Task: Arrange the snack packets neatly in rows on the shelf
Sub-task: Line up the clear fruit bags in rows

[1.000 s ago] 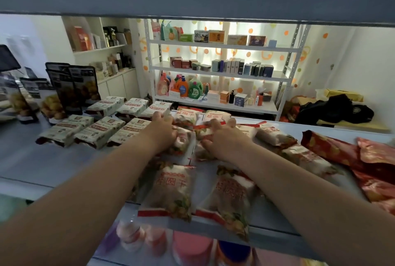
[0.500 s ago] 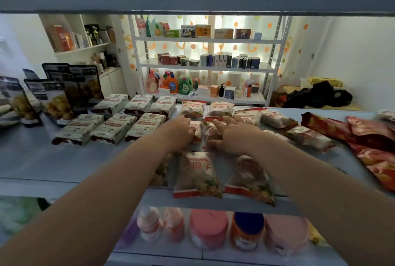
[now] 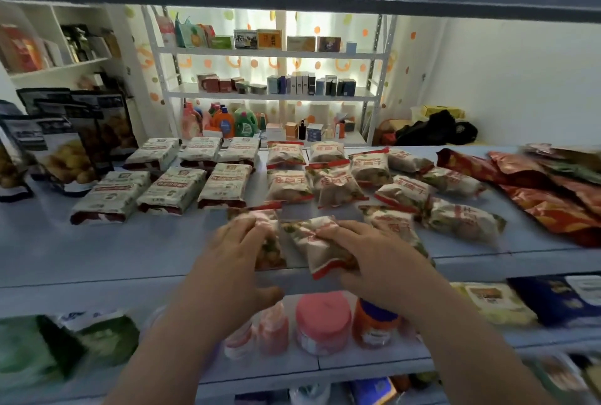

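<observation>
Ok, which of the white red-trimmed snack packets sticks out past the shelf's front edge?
The white red-trimmed snack packet under the right hand: its red end overhangs the blue shelf edge. The left hand covers a neighbouring packet, apparently still on the shelf.

Single head view: looks forward and down, close over shelf (image 3: 97,261) front edge.

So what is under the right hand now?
Under the right hand lies a white snack packet with a red end, at the shelf front edge. The hand covers the packet's right part, so its print there cannot be seen.
</observation>
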Available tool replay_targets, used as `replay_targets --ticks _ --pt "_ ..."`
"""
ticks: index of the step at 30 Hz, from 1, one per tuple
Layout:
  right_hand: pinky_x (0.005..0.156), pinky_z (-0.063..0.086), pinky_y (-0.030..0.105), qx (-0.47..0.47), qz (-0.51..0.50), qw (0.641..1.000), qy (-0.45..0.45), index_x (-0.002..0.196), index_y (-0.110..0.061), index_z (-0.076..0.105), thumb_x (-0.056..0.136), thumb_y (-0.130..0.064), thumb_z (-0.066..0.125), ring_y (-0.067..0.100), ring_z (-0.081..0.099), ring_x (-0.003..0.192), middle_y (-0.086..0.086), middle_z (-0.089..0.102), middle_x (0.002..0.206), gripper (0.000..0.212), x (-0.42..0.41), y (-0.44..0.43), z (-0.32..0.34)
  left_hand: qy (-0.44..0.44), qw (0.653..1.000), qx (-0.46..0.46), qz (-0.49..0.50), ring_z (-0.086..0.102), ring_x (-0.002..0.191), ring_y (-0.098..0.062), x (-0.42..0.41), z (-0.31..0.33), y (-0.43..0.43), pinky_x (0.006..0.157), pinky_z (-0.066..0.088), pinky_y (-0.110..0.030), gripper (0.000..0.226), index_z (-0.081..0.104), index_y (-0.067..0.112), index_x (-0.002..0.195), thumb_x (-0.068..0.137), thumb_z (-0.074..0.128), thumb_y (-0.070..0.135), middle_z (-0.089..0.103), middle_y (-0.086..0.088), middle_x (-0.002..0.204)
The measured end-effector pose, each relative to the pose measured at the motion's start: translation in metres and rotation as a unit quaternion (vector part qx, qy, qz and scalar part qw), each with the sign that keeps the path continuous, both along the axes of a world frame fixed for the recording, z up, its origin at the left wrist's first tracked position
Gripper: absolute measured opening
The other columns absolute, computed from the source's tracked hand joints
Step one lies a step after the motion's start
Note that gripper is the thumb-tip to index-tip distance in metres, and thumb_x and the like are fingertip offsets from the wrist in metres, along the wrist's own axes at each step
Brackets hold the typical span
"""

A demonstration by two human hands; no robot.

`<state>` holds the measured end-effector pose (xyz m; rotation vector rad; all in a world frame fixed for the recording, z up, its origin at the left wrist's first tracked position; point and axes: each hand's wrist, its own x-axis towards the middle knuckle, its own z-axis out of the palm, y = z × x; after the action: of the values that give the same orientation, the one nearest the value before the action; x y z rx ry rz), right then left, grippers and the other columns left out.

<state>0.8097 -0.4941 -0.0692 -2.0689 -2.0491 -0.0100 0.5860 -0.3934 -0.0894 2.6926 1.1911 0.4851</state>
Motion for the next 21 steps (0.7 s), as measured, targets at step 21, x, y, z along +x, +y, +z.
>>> replay_targets --ticks 21 --pt "0.096 0.049 0.043 0.098 -0.149 0.983 -0.052 0.136 -0.024 0.057 0.084 -0.031 0.065 0.030 0.058 0.120 0.009 0.057 0.139 0.053 0.010 -0.017 -0.010 -0.055 0.994 0.094 -0.010 0.053 0.124 -0.026 0.040 -0.004 -0.014 0.096 0.048 -0.041 0.048 0.063 0.018 0.125 0.080 0.066 0.034 0.061 -0.001 0.129"
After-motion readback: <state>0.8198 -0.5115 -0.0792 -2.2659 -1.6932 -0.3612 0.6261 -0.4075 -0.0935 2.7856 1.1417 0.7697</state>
